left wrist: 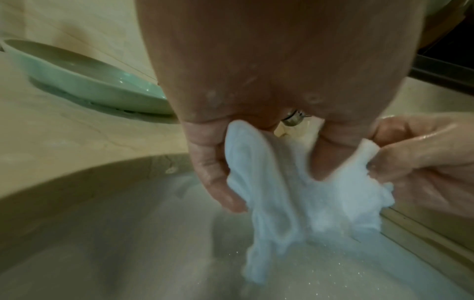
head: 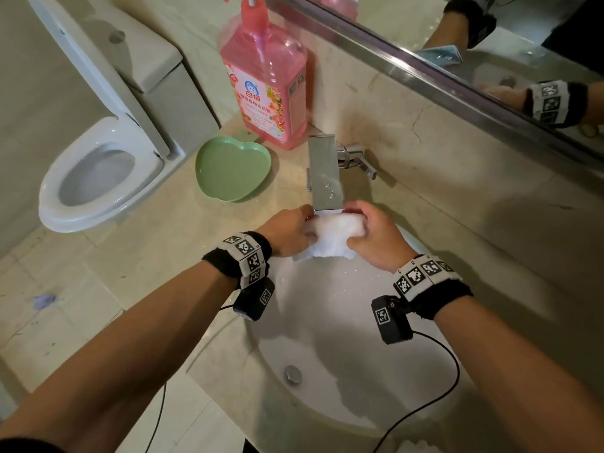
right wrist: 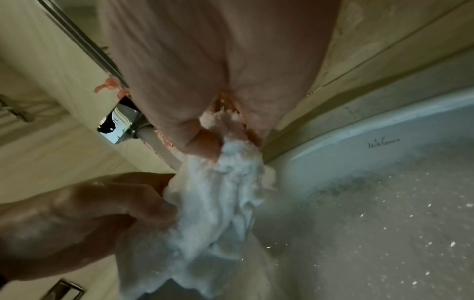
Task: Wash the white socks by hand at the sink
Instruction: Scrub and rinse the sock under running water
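A wet white sock point(head: 330, 237) hangs bunched between both hands just under the chrome faucet spout point(head: 325, 178), above the white sink basin point(head: 327, 354). My left hand point(head: 291, 232) grips its left end, fingers curled round the cloth point(left wrist: 269, 182) in the left wrist view. My right hand point(head: 376, 237) grips the right end, and the sock point(right wrist: 212, 213) trails down from its curled fingers in the right wrist view. Water droplets speckle the basin point(right wrist: 384, 223). Whether one sock or two is in the bundle cannot be told.
A pink detergent pump bottle point(head: 264, 80) stands behind an empty green heart-shaped dish point(head: 232, 168) on the beige counter point(head: 147, 256), left of the faucet. The drain plug point(head: 293, 374) sits in the basin. A toilet point(head: 98, 171) is at far left, a mirror point(head: 490, 44) behind.
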Motion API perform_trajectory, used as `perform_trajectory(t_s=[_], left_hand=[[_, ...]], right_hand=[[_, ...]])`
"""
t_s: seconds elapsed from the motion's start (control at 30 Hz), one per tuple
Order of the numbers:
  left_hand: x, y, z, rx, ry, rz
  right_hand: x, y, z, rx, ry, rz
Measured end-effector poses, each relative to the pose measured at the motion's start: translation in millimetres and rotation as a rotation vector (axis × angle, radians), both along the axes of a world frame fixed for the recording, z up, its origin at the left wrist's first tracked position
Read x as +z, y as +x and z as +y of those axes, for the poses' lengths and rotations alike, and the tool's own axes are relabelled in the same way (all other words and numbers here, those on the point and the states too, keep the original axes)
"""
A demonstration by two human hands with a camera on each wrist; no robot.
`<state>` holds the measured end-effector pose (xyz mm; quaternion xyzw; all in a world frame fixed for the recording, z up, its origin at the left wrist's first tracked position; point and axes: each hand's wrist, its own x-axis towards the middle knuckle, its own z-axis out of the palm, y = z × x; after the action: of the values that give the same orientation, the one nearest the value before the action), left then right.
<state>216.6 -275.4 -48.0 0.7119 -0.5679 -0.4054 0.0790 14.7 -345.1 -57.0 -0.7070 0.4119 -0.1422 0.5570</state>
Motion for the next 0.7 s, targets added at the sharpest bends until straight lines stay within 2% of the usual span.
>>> perform_trajectory(t_s=[0.17,0.23,0.33,0.4,0.53,0.6,0.7], left_hand=[[-5,-5,-8,0.032,0.049,0.262],[-7,-7,-13,0.018,0.082,0.215],[-9,-4,-16,-0.043,0.095,-0.033],[-10,-2,-14,-0.05,-0.001,-0.142],[-7,4,-4,-0.11,-0.2,-0.187],[-4,7,-1,-0.119,-0.262,-0.188],[2,10,3,-0.135,-0.31,-0.199]], right_hand=[[2,4,2,-0.083,-0.232,-0.069],[2,5,5,-0.051,-0.333,-0.103],[0,0,6,-0.002,-0.344,-0.098],[-3,-4,4,0.011,-0.205,-0.054],[-11,1,-2,-0.072,0.311,-0.055],[-13,14,-1,-0.059,0.43,-0.067],[-14,36,3,0.032,0.56,0.012]])
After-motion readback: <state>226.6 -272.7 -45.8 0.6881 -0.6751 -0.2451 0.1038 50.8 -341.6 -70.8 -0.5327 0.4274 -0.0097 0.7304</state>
